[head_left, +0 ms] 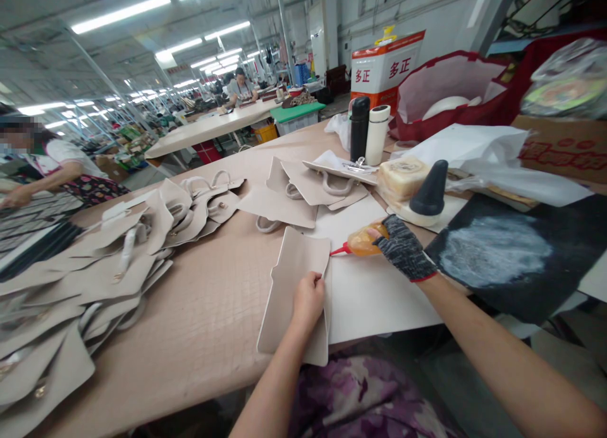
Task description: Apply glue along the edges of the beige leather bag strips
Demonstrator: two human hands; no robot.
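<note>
My left hand (pixel 309 299) is closed on the right part of a beige leather-like panel (pixel 284 286), which lies over the table's front edge. In my right hand (pixel 403 248), which wears a dark grey knitted glove with a red cuff, is a squeeze bottle (pixel 364 241) of amber liquid. The bottle lies sideways, its red nozzle pointing left and its tip at the panel's upper right edge. A pale sheet (pixel 374 292) is spread beneath the bottle and beside the panel.
Beige panels with handles (pixel 114 267) are heaped at left, more (pixel 308 188) behind. Two flasks (pixel 359 131), a black cone-shaped tool (pixel 429 188), a yellowish block (pixel 402 176) and a black sheet (pixel 512 255) stand or lie right. A person (pixel 61 166) is at far left, another farther back.
</note>
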